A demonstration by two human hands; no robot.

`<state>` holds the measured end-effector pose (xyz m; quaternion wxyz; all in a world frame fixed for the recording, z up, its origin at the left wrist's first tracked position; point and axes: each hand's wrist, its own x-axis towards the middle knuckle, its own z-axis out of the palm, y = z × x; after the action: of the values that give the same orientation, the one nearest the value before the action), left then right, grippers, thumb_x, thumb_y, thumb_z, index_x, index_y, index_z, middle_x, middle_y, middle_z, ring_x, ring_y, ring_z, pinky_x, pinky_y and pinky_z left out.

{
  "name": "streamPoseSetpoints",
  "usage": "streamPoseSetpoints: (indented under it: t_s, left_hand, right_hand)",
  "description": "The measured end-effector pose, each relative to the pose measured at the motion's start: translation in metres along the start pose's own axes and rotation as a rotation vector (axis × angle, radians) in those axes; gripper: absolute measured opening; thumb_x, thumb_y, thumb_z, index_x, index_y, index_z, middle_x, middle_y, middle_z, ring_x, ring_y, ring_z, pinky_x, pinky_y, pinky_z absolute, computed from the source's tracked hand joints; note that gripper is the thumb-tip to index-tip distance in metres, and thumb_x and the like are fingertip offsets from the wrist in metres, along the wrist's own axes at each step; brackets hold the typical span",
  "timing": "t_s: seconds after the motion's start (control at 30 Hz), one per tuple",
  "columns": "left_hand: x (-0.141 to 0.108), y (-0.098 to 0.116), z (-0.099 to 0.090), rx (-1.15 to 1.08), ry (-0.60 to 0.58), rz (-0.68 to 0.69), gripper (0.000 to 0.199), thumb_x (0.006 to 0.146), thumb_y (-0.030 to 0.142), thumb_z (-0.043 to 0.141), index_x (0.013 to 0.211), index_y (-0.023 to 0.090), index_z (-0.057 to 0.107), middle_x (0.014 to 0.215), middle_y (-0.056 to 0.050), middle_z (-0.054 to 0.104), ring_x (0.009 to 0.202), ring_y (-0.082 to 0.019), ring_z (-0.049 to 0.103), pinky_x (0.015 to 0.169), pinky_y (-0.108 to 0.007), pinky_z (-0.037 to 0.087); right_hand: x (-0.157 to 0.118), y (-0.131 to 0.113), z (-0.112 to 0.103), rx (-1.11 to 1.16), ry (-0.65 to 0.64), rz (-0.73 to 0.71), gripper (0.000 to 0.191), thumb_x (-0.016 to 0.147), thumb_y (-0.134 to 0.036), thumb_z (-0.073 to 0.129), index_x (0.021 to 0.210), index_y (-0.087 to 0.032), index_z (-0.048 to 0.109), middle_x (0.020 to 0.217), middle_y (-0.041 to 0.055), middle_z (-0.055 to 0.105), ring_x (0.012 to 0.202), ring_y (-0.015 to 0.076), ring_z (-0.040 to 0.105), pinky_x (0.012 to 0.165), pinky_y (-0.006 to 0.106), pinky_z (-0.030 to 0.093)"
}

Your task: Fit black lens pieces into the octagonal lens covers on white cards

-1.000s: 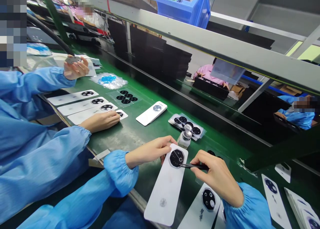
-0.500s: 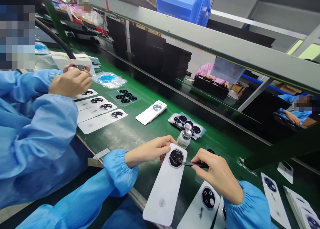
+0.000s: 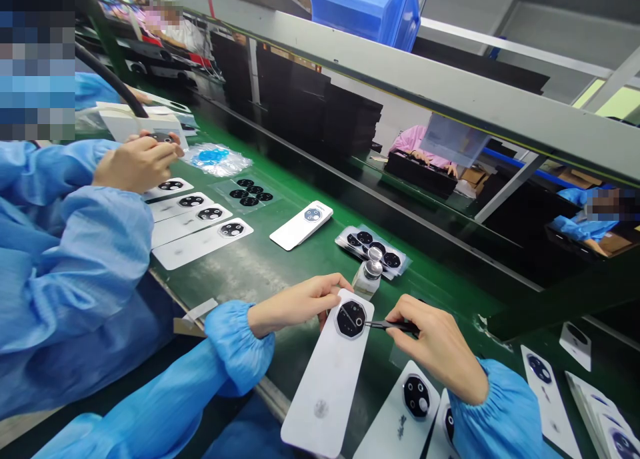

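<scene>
My left hand (image 3: 306, 303) grips the top edge of a white phone back cover (image 3: 327, 385), which is tilted up off the green bench. Near its top sits a black camera lens plate (image 3: 351, 319) in a faceted ring. Black tweezers (image 3: 395, 326) are pinched in my right hand (image 3: 436, 342), their tips at the right edge of the lens plate. Whether the tips touch it, I cannot tell. A small bottle with a metal pump top (image 3: 369, 275) stands just behind the cover. More covers with black lens plates, such as this one (image 3: 400, 415), lie below my right hand.
Bagged black lens plates (image 3: 373, 251) lie beyond the bottle. A white cover stack (image 3: 302, 225) sits mid-bench. At left, a co-worker's hands (image 3: 137, 162) hold a part above a row of covers (image 3: 200, 242). Stacked covers (image 3: 600, 412) stand at far right.
The tweezer tips have shifted slightly outward to the right edge of the lens plate. My left hand keeps its grip, and the cover has barely moved.
</scene>
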<state>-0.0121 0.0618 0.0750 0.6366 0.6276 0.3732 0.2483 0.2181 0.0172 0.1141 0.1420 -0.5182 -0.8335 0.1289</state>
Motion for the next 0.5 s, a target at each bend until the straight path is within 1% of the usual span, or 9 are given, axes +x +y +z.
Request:
streamPoseSetpoints:
  t_s: [0.27,0.4,0.5]
  left_hand:
    - [-0.001,0.0,0.001,-0.01,-0.011,-0.009,0.019,0.083,0.032,0.051,0.096,0.018,0.051,0.065,0.004,0.059,0.061,-0.014,0.057,0.055,-0.023,0.046]
    - [-0.001,-0.002,0.001,-0.006,-0.033,0.019,0.022,0.084,0.035,0.05,0.099,0.018,0.051,0.065,0.004,0.058,0.061,-0.013,0.057,0.054,-0.023,0.046]
    - [-0.001,-0.003,0.001,0.011,-0.045,0.03,0.024,0.086,0.037,0.05,0.102,0.019,0.052,0.063,0.005,0.054,0.06,-0.013,0.055,0.055,-0.023,0.047]
  right_hand:
    - [-0.001,0.0,-0.005,0.101,0.022,0.068,0.009,0.083,-0.021,0.051,0.077,-0.024,0.057,0.074,-0.0033,0.06,0.064,0.0132,0.054,0.053,0.025,0.037]
    - [-0.004,0.006,-0.002,0.187,0.054,0.107,0.011,0.086,-0.026,0.048,0.082,-0.024,0.057,0.076,-0.0014,0.06,0.064,0.0143,0.054,0.053,0.025,0.04]
    - [-0.007,0.012,0.002,0.25,0.056,0.171,0.012,0.089,-0.032,0.045,0.086,-0.024,0.054,0.078,-0.0008,0.06,0.065,0.0146,0.055,0.052,0.026,0.04]
